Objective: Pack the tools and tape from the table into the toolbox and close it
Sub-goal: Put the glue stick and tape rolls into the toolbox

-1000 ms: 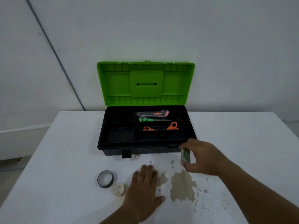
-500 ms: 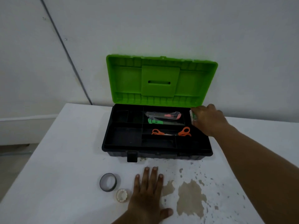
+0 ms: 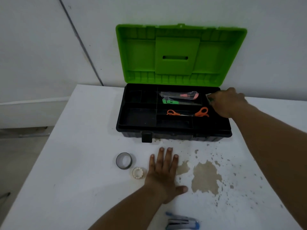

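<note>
The black toolbox stands open on the white table, its green lid upright against the wall. Its tray holds an orange-trimmed cutter, a green-trimmed cutter and orange scissors. My right hand is over the tray's back right compartment, shut on a small green-and-clear item. My left hand lies flat on the table in front of the box, fingers spread. A dark tape roll and a small white tape roll lie just left of it.
A blue-and-grey tool lies at the table's near edge. Brown patches of worn paint mark the tabletop right of my left hand. The box's latch hangs at its front. The table's left edge drops to the floor.
My right hand has carried the small green item from the table in front of the box up over the tray's back right compartment. My left hand has stayed flat on the table.
</note>
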